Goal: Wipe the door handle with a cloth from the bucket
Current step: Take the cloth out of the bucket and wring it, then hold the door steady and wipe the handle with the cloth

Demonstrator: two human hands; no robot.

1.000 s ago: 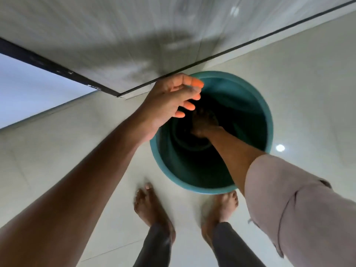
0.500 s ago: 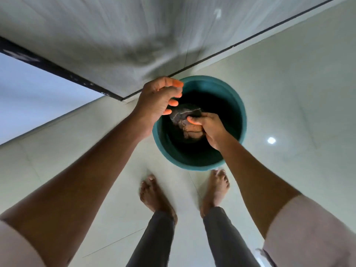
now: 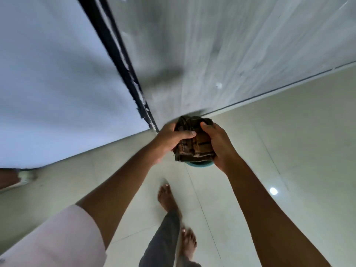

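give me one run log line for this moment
stage: cloth out of bucket | left hand: gripping cloth | right hand: gripping cloth | door handle: not in view

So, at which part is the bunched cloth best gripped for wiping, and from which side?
Probably around its middle, from the sides. The cloth is a thick dark bundle with loose frayed edges at the bottom, so its folded bulk gives the firmest hold. The left hand and right hand already clasp it from opposite sides.
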